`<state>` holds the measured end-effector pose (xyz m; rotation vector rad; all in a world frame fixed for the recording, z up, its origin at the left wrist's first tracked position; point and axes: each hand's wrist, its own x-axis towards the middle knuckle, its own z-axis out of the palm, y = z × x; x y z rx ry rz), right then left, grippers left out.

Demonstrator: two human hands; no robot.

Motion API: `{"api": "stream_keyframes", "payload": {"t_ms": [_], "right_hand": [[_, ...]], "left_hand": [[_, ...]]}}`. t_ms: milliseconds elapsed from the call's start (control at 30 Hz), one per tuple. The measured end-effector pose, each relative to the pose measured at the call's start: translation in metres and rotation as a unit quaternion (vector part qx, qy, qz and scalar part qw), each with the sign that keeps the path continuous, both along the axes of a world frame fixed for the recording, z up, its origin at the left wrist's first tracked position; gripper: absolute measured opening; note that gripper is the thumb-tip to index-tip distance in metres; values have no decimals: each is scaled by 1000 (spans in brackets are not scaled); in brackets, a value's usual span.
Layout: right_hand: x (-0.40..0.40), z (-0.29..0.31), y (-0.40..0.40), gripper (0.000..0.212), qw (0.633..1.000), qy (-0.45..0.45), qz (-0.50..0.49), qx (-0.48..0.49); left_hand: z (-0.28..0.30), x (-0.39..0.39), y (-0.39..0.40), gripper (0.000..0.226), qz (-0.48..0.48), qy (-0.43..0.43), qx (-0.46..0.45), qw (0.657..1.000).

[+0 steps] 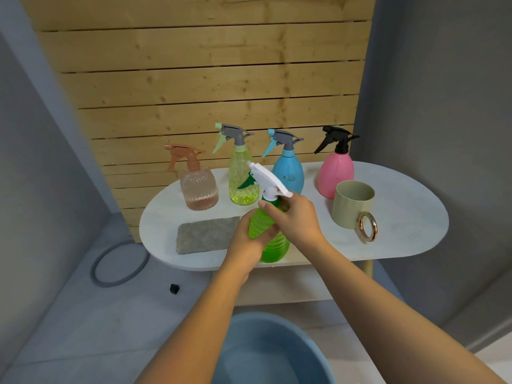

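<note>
A green ribbed spray bottle [273, 245] with a white spray head [267, 178] and dark green trigger stands at the front edge of the white oval table [401, 212]. My left hand [249, 239] grips the bottle's body from the left. My right hand [293, 217] grips its neck just under the white head, fingers curled round it.
Behind stand a clear peach spray bottle [198, 189], a yellow-green one [242, 178], a blue one [288, 170] and a pink one [335, 173]. A beige mug [352, 203] with a gold ring handle sits right. A grey sponge pad [206, 235] lies left. A blue basin [266, 353] sits below on the floor.
</note>
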<state>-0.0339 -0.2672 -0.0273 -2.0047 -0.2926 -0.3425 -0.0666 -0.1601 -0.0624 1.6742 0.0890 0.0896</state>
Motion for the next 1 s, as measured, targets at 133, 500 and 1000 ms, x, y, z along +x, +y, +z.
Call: {"api": "stream_keyframes", "payload": {"t_ms": [133, 500, 1000], "right_hand": [[-1, -3, 1, 23, 1000, 7, -13, -13], [0, -2, 15, 52, 988, 118, -61, 83], [10, 15, -21, 13, 955, 195, 183, 126]], "left_hand": [[-1, 0, -1, 48, 13, 10, -3, 1000], [3, -2, -14, 37, 113, -119, -23, 986], [1, 1, -14, 30, 101, -140, 27, 985]]}}
